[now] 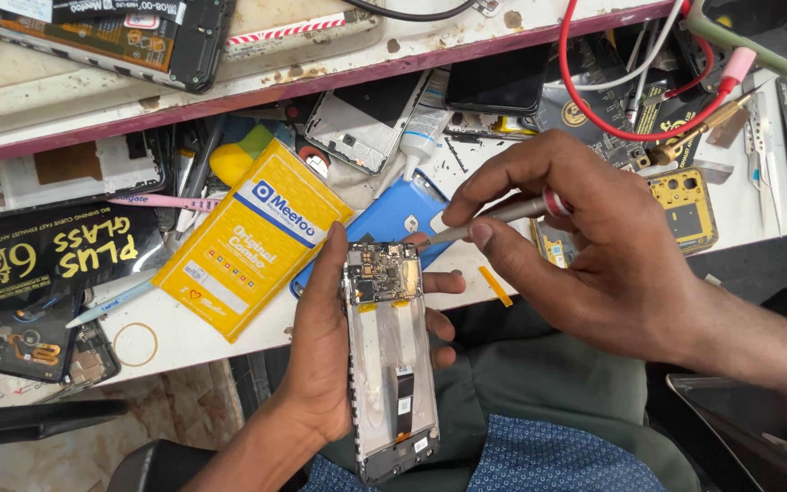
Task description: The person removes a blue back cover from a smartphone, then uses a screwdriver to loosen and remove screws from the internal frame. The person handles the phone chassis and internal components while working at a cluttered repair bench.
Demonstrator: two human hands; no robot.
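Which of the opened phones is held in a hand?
The opened phone in the left hand, circuit board exposed; the other phone frames lie on the workbench.

Opened phone (389, 355), screwdriver (494, 217) at board.

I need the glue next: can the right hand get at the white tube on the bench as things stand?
Probably not at once: the right hand grips a screwdriver. The white tube lies uncovered just beyond it, above the blue phone cover.

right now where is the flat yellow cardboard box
In the head view the flat yellow cardboard box lies on the white workbench, left of centre, just left of the left hand holding the opened phone, beside a blue phone case.
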